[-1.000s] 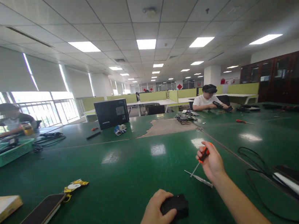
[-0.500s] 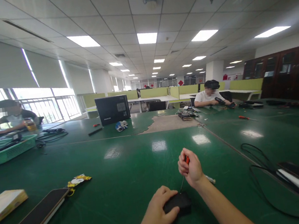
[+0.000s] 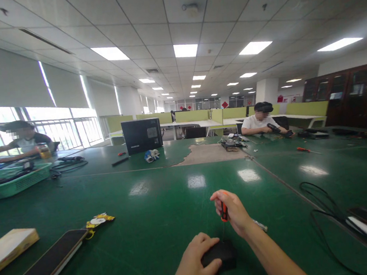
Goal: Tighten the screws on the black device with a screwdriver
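Note:
A small black box (image 3: 223,256) lies on the green table (image 3: 142,237) in front of me. My left hand (image 3: 197,262) grips it from the left, with the thumb along its near side and the fingers over its top. My right hand (image 3: 233,211) is closed around a screwdriver (image 3: 224,213) with an orange and black handle. Its thin shaft points down and the tip meets the top of the box near its far edge. Behind my right wrist lies a small, partly hidden shiny item (image 3: 260,225).
On the left are a long dark-topped device (image 3: 42,273), a yellowish box (image 3: 9,250) and a yellow wrapper (image 3: 99,220). Black cables (image 3: 324,209) lie on the right. Farther off stand a black computer case (image 3: 141,135) and a green basket (image 3: 17,183). Two people sit across the table.
My right hand has shifted slightly left and its grip on the handle has turned, with the screwdriver now more upright. My left hand still holds the box. The whole view has tilted a little.

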The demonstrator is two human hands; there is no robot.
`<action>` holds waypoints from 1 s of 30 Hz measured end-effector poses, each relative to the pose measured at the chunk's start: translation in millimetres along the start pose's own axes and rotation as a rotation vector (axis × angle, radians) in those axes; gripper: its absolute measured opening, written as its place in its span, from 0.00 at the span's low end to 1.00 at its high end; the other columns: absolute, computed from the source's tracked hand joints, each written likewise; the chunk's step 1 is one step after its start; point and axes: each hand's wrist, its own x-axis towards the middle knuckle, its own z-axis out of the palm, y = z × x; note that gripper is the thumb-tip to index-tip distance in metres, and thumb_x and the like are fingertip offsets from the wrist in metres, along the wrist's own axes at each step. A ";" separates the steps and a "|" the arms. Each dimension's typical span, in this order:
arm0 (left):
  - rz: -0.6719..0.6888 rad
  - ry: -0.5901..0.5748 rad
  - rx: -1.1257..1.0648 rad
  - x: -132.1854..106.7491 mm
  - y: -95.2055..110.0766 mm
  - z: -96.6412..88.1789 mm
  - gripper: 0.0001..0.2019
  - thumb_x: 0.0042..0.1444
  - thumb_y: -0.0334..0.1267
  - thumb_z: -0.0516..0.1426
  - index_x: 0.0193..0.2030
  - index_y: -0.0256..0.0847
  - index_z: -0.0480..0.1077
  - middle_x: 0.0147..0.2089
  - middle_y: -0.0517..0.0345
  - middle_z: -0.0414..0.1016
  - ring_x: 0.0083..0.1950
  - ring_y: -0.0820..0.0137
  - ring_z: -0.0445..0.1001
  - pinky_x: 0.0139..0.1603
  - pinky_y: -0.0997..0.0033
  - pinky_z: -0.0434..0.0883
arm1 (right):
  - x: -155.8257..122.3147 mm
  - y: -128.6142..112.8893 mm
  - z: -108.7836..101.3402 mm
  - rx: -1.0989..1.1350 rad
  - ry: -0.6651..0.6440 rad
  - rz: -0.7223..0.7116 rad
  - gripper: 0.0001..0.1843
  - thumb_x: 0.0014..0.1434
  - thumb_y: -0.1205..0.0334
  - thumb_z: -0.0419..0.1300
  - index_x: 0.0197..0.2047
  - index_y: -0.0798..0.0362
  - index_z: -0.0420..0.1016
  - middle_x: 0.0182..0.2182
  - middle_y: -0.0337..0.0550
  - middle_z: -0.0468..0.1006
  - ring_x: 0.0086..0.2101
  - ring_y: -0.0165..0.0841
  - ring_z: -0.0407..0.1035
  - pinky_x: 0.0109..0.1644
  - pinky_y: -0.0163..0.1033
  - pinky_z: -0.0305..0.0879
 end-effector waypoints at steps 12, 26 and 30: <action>-0.039 -0.006 0.085 -5.7 8.7 -0.5 0.21 0.54 0.38 0.61 0.56 0.50 0.70 0.49 0.55 0.72 0.49 0.61 0.70 0.53 0.65 0.66 | -3.0 -15.0 -3.9 -0.180 -0.026 0.008 0.13 0.51 0.53 0.64 0.27 0.55 0.74 0.23 0.38 0.72 0.24 0.28 0.64 0.30 0.33 0.62; -0.018 0.007 0.062 -5.1 1.6 2.4 0.21 0.55 0.39 0.61 0.56 0.48 0.71 0.48 0.54 0.72 0.50 0.61 0.70 0.53 0.65 0.66 | -8.2 -30.5 -10.5 -0.113 -0.142 0.084 0.09 0.53 0.59 0.59 0.27 0.55 0.72 0.26 0.39 0.74 0.27 0.29 0.68 0.33 0.33 0.63; -0.006 0.010 0.064 -5.7 -2.1 4.4 0.21 0.54 0.38 0.61 0.57 0.49 0.70 0.49 0.54 0.72 0.50 0.61 0.70 0.54 0.65 0.66 | -8.9 -29.6 -10.3 -0.081 -0.188 0.115 0.11 0.54 0.57 0.56 0.29 0.56 0.74 0.19 0.35 0.69 0.21 0.28 0.64 0.30 0.34 0.62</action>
